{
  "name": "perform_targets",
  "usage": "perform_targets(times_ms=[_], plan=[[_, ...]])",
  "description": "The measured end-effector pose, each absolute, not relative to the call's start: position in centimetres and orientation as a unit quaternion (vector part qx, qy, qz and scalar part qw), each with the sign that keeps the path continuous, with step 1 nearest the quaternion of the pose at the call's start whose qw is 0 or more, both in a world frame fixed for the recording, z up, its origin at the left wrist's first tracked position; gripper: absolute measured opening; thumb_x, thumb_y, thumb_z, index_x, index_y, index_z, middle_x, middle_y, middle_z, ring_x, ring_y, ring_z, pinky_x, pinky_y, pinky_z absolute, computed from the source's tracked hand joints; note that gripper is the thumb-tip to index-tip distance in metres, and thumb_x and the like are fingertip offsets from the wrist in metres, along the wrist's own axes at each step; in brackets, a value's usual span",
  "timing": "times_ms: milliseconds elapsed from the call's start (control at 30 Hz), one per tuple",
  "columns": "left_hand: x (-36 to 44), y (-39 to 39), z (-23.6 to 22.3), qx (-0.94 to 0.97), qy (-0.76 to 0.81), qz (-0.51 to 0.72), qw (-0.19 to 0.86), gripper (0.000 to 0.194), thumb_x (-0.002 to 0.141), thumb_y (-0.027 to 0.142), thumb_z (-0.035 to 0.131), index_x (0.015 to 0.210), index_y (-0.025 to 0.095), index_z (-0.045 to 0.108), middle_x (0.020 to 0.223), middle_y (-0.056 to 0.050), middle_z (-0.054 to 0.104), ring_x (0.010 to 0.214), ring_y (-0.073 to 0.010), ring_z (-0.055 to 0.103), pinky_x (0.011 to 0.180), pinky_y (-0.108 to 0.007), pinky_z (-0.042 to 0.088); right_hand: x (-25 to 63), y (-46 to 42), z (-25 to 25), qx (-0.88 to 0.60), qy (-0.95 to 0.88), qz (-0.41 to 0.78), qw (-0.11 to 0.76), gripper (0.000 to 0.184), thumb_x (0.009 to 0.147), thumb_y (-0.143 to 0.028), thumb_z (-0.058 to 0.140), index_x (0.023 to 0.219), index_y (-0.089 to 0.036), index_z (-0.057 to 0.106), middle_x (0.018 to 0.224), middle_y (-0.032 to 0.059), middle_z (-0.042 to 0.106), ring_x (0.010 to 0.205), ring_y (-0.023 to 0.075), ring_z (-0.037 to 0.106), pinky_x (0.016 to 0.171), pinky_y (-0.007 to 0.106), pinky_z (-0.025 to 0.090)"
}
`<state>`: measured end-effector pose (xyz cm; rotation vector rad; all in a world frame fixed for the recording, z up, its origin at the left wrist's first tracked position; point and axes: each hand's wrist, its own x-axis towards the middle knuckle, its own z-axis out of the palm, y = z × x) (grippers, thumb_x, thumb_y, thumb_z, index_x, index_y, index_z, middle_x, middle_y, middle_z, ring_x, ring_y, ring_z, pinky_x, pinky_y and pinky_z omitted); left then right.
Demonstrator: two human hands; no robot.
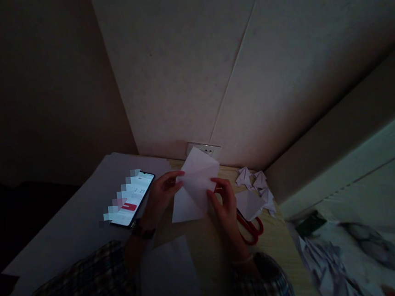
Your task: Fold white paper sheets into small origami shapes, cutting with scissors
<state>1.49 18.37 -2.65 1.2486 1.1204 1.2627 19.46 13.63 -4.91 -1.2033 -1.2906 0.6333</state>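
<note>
A sheet of white paper (195, 185) with faint crease lines is held up over the wooden table, tilted toward me. My left hand (165, 190) pinches its left edge between thumb and fingers. On the opposite edge, my right hand (224, 198) grips the paper the same way. Another white sheet (169, 275) lies flat on the table between my forearms. Just right of my right hand are red-handled scissors (249, 228), their blades hidden under a piece of white paper (250, 202).
A lit phone (133, 202) lies on a stack of large white sheets (76, 223) at the left. Several folded paper shapes (254, 180) sit at the table's back right. A wall socket (209, 150) is behind the held paper. Crumpled-looking papers (327, 265) lie beyond the table's right edge.
</note>
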Motion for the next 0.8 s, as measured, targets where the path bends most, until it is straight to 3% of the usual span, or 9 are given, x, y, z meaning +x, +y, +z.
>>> perform_targets(times_ms=[233,333,433,533,633,800], plan=[[1.5,18.3,-2.6,0.488,0.456,0.547,0.505,0.034,0.067,0.031,0.075,0.099,0.019,0.071,0.098,-0.004,0.071,0.090,-0.0216,0.064,0.076,-0.029,0.049,19.1,13.5,-4.9,-0.509,-0.543,0.256,0.617,0.032,0.084,-0.025,0.063,0.114,-0.026,0.054,0.103,0.0022,0.056,0.091,0.0173,0.055,0.087,0.034,0.047],[1.6,18.2,-2.5,0.462,0.432,0.562,0.533,0.038,0.069,0.032,0.075,0.105,0.020,0.068,0.100,-0.004,0.071,0.094,-0.0224,0.065,0.078,-0.029,0.049,18.8,13.3,-4.5,-0.497,-0.508,0.295,0.638,0.042,0.084,-0.024,0.064,0.122,-0.027,0.048,0.097,0.0007,0.057,0.086,0.0159,0.057,0.083,0.032,0.048],[1.6,18.3,-2.6,0.439,0.424,0.571,0.549,0.051,0.068,0.033,0.078,0.115,0.021,0.062,0.089,-0.002,0.072,0.087,-0.0217,0.067,0.074,-0.029,0.050,18.6,13.4,-4.3,-0.492,-0.465,0.348,0.649,0.053,0.081,-0.024,0.066,0.129,-0.028,0.042,0.091,-0.0010,0.058,0.081,0.0150,0.059,0.077,0.029,0.049],[1.6,18.4,-2.9,0.416,0.433,0.568,0.562,0.051,0.065,0.036,0.079,0.111,0.020,0.064,0.090,-0.003,0.073,0.087,-0.0228,0.067,0.073,-0.031,0.050,18.7,13.8,-4.4,-0.480,-0.432,0.392,0.655,0.057,0.078,-0.023,0.068,0.129,-0.027,0.043,0.086,-0.0027,0.060,0.077,0.0140,0.059,0.074,0.027,0.049],[1.6,18.5,-3.1,0.395,0.441,0.571,0.568,0.042,0.060,0.038,0.082,0.096,0.019,0.068,0.096,-0.005,0.074,0.090,-0.0249,0.067,0.077,-0.033,0.050,18.9,14.1,-4.6,-0.480,-0.424,0.421,0.642,0.048,0.077,-0.026,0.068,0.122,-0.026,0.051,0.081,-0.0028,0.063,0.074,0.0144,0.060,0.070,0.026,0.048],[1.6,18.7,-3.6,0.393,0.449,0.571,0.565,0.033,0.059,0.037,0.082,0.084,0.019,0.070,0.085,-0.003,0.074,0.083,-0.0229,0.067,0.075,-0.032,0.050,19.2,14.2,-4.5,-0.498,-0.422,0.417,0.632,0.017,0.073,-0.028,0.069,0.088,-0.022,0.064,0.075,-0.0014,0.066,0.068,0.0147,0.059,0.063,0.025,0.047]])
